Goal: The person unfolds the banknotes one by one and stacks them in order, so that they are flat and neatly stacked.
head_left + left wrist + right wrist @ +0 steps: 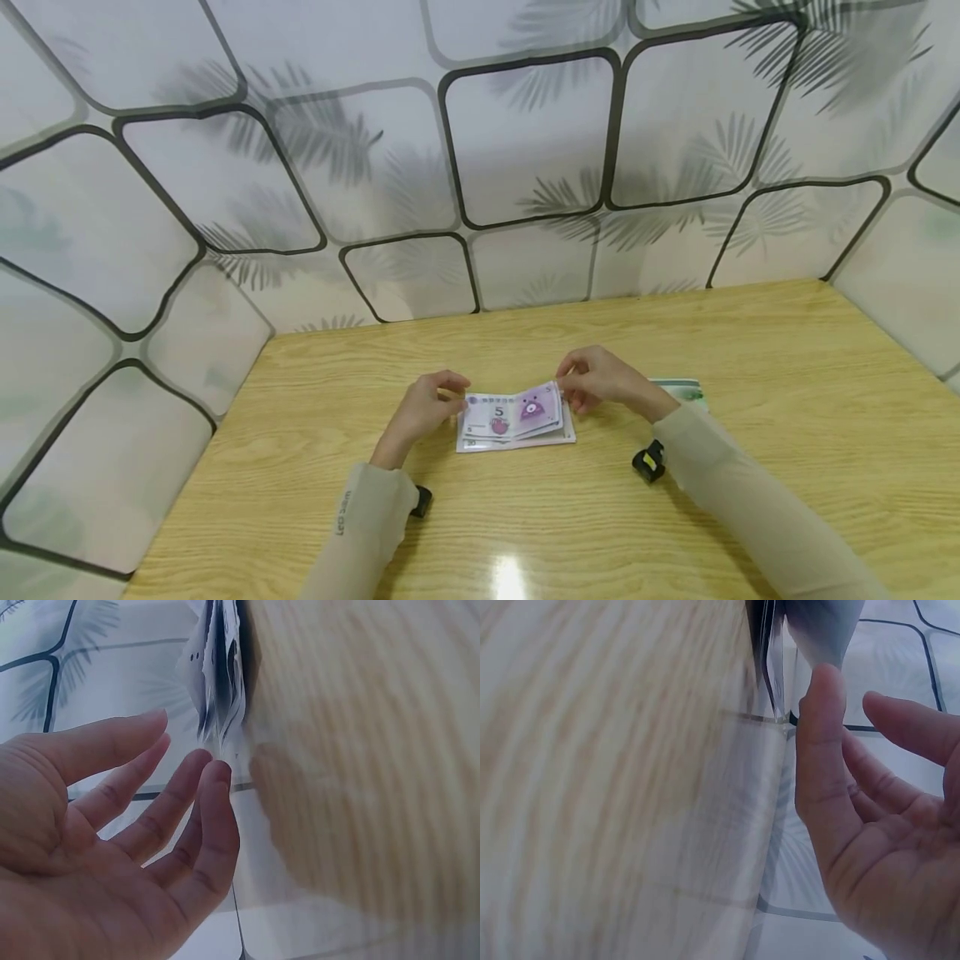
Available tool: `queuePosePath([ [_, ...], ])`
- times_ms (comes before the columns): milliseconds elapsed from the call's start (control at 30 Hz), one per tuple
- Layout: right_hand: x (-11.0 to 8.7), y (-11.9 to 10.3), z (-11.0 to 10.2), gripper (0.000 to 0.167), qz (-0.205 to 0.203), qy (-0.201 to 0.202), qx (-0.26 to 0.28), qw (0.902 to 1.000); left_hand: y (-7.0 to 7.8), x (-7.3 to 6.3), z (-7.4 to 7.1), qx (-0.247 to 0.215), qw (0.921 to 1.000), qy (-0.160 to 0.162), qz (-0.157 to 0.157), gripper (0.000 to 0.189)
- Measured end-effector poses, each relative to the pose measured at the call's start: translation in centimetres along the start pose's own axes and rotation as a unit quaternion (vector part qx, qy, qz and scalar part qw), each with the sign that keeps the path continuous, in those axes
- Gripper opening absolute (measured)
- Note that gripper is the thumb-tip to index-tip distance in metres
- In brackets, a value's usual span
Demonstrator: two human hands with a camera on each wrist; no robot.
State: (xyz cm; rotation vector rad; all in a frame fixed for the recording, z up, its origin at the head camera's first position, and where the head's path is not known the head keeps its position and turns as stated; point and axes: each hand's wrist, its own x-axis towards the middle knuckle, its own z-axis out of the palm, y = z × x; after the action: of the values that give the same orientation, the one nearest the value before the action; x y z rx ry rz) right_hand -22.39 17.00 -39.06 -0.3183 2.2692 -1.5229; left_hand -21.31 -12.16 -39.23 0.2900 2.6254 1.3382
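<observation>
A small stack of purple-and-white paper play notes [517, 415] lies on the table, a "5" printed on the top one. The upper notes curl up and sit unevenly over a longer bottom one. At the stack's left end is my left hand [426, 410], its fingers loosely bent and the thumb apart. The left wrist view shows these fingertips [217, 771] by the edges of the notes [217, 667]. My right hand [603, 379] is at the other end, a fingertip [825, 679] close to the raised corner; whether it touches is unclear. Its thumb stands away from the fingers.
Partly behind the right forearm lies a flat item with a green-striped edge [678, 387]. The wood-grain table [315, 500] meets a patterned wall covering [525, 142] at the back and sides. A black wrist device [648, 461] hangs beside the right sleeve.
</observation>
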Motion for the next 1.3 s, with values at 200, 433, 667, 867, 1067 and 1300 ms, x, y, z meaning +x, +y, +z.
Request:
queuePosePath([
  [200, -0.1, -0.1, 0.1, 0.013, -0.005, -0.007, -0.004, 1.0, 0.1, -0.2, -0.2, 0.007, 0.9998, 0.005, 0.015, 0.022],
  [433, -0.4, 0.0, -0.3, 0.012, -0.015, -0.01, -0.008, 0.9998, 0.3, -0.1, -0.2, 0.011, 0.9997, 0.014, 0.019, 0.019],
  [667, -1.2, 0.1, -1.6, 0.017, -0.017, -0.003, -0.013, 0.9998, 0.9, 0.2, 0.1, 0.009, 0.9989, 0.022, 0.039, 0.019],
  [867, -2.0, 0.3, -2.8, 0.019, -0.015, -0.002, -0.006, 0.9999, 1.9, 0.6, 0.6, -0.004, 0.9988, 0.009, 0.048, 0.02],
  [1067, -2.9, 0.6, -4.1, 0.02, -0.01, 0.012, -0.014, 0.9998, 3.2, 1.0, 1.4, -0.007, 0.9985, -0.005, 0.054, 0.021],
  [1300, -4.1, 0.9, -5.3, 0.022, -0.003, 0.026, -0.015, 0.9995, 4.5, 1.4, 2.5, -0.022, 0.9973, -0.024, 0.066, 0.022],
])
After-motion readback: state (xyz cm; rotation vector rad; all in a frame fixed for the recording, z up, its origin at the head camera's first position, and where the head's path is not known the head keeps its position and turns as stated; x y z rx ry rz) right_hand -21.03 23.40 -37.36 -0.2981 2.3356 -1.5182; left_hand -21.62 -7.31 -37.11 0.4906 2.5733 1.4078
